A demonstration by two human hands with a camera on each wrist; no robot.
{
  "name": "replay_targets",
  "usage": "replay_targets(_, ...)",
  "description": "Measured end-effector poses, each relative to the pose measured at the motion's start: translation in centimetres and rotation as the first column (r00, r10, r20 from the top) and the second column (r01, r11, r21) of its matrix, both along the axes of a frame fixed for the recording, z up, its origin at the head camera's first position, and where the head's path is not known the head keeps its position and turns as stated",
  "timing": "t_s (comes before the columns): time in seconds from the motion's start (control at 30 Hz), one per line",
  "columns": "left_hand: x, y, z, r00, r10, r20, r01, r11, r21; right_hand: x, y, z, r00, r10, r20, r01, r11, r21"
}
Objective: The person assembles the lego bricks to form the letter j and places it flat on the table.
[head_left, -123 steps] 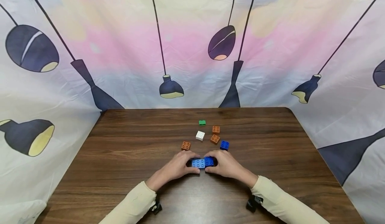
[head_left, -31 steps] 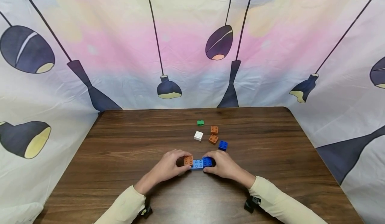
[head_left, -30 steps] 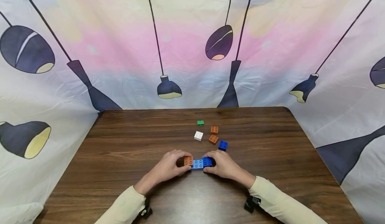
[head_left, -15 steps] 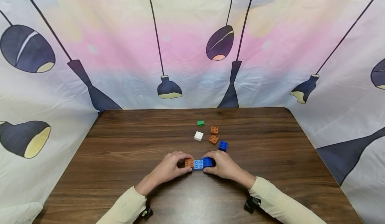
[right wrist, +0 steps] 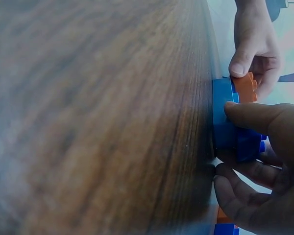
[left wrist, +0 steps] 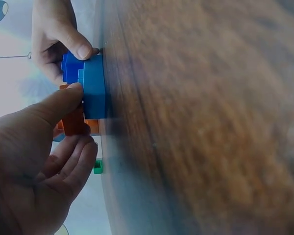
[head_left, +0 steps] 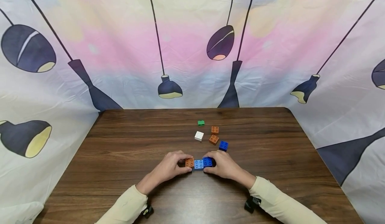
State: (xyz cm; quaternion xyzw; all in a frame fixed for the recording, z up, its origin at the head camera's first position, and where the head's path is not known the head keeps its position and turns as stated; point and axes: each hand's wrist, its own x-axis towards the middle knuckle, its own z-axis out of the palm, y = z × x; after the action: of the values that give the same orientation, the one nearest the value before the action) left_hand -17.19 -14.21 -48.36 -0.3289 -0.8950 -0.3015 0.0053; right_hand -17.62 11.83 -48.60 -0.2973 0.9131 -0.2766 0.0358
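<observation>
- Fingers of the left hand (head_left: 169,166) are set narrow, pinching an orange brick (head_left: 189,162), with the thumb on its near side and the index finger on its far side.
- Fingers of the right hand (head_left: 224,163) are likewise narrow, holding a dark blue brick (head_left: 207,162) between thumb and index finger; in the right wrist view the thumb tip also lies against the side of the light blue brick (head_left: 198,164).
- Between the two sets of fingertips, the light blue brick rests on the wooden table (head_left: 120,143), its middle studs exposed; the orange brick sits on its left end and the dark blue brick on its right. How firmly the orange brick is seated cannot be told.
- Just beyond the right fingers: a loose dark blue brick (head_left: 223,145).
- Farther past the right fingertips: a nearer loose orange brick (head_left: 214,139) and, just behind it, a farther loose orange brick (head_left: 215,130).
- Beyond the gap between the hands' fingertips: a white brick (head_left: 199,136), then a green brick (head_left: 201,123), the farthest from the fingers.
- Behind the fingers, at the forearms: pale yellow sleeves (head_left: 126,204).
</observation>
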Motion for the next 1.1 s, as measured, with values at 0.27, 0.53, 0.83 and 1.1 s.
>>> replay_targets(0.27, -0.1, 0.3, 0.1, 1.000, 0.007, -0.019, -0.007, 1.000, -0.025, 0.1, -0.1, 0.1, 1.000, 0.001, -0.002, -0.001, 1.000, 0.004)
replay_targets(0.53, -0.2, 0.4, -0.1, 1.000, 0.021, 0.012, -0.021, 1.000, -0.007, 0.1, -0.2, 0.2, 1.000, -0.003, -0.015, 0.003, 1.000, 0.004)
replay_targets(0.83, 0.0, 0.4, -0.1, 0.993, 0.012, 0.115, -0.007, 0.999, -0.050, 0.1, -0.2, 0.1, 1.000, -0.008, -0.005, 0.008, 1.000, 0.008)
replay_targets(1.1, -0.2, 1.3, -0.1, 0.991, 0.025, 0.130, -0.020, 0.999, -0.036, 0.1, 1.1, 0.6, 0.998, 0.001, 0.058, 0.001, 0.999, -0.035)
